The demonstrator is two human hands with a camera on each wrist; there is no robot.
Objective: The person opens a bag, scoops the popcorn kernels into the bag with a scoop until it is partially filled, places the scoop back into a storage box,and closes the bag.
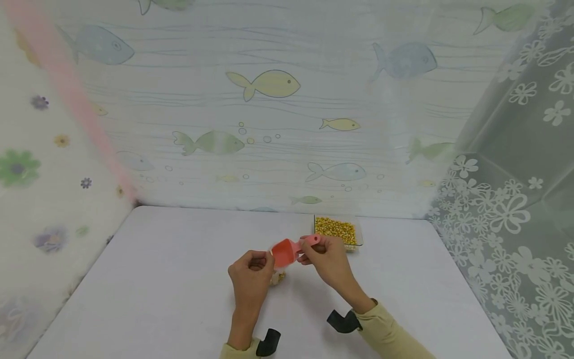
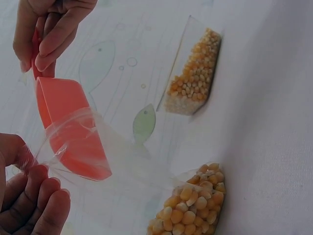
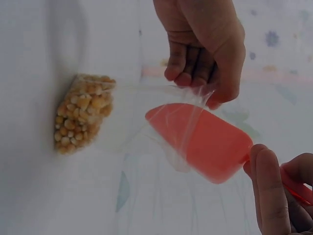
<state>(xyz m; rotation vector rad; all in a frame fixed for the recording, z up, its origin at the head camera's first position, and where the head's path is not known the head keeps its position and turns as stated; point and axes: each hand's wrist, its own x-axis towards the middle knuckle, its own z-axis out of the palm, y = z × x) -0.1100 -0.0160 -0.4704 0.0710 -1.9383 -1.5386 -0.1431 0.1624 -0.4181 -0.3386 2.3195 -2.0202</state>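
Observation:
My right hand (image 1: 329,259) grips the handle of a red scoop (image 1: 283,253), whose bowl is tilted with its tip pointing down into the mouth of a clear plastic bag (image 2: 132,166). In both wrist views the scoop's bowl shows no kernels in it. My left hand (image 1: 253,276) pinches the bag's rim between thumb and fingertips, close beside the scoop. Corn kernels (image 3: 84,113) fill the bottom of the bag, which hangs down to the white table. Behind the right hand stands a clear box (image 1: 360,234) of yellow corn kernels.
The white table (image 1: 170,279) runs back to a curtain (image 1: 269,164) printed with fish. Another curtain with white flowers (image 1: 511,214) borders the right side. Dark bands (image 1: 344,321) sit on the cream sleeves at both wrists.

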